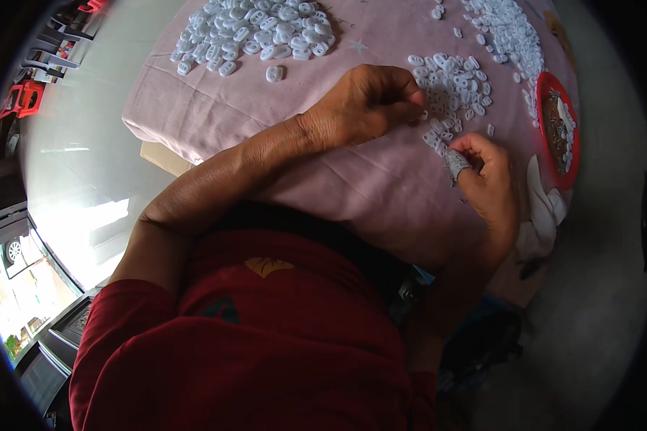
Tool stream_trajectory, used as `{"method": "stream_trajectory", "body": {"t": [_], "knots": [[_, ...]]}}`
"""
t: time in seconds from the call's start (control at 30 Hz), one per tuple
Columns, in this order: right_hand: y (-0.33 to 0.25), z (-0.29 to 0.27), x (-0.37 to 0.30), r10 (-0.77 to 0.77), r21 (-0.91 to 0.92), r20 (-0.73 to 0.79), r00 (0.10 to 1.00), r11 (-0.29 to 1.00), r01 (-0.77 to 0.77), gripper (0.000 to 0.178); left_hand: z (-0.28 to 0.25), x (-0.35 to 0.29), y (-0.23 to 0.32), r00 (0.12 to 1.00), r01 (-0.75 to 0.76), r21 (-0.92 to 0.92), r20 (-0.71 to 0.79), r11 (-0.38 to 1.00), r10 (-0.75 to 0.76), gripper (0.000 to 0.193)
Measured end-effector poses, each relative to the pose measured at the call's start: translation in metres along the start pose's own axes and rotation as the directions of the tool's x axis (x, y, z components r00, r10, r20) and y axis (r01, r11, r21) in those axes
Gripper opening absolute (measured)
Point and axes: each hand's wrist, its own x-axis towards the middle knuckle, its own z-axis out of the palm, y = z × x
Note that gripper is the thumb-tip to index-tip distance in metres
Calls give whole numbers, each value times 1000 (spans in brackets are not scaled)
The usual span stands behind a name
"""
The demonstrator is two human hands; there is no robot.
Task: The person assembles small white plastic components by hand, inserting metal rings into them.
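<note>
My left hand (370, 104) is closed in a pinch above the pink cloth, at the left edge of a middle pile of small white plastic pieces (456, 82). A speck of white shows at its thumb tip; whether it is held, I cannot tell. My right hand (490, 183) lies just below that pile, thumb and fingers pressed together at its near end. Grey wrapping (457, 165) covers its thumb. What this pinch holds is too small to make out. The white pieces are oval or rounded, some with holes.
Larger white oval pieces (255, 32) are heaped at the far left. Another heap of small white pieces (507, 36) spreads at the far right. A red tray (574, 154) there holds small metal bits and white pieces. White cloth gloves (541, 197) lie by the table's right edge.
</note>
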Motion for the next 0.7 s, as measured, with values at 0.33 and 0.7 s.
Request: {"method": "stream_trajectory", "body": {"t": [0.33, 0.7], "knots": [[-11, 5, -11, 48, 394, -161, 986, 919, 20, 14, -4, -4, 8, 987, 58, -159, 157, 986, -33, 16], [-41, 28, 2, -64, 482, -312, 948, 849, 216, 18, -4, -5, 12, 978, 141, -255, 186, 957, -94, 18]]}}
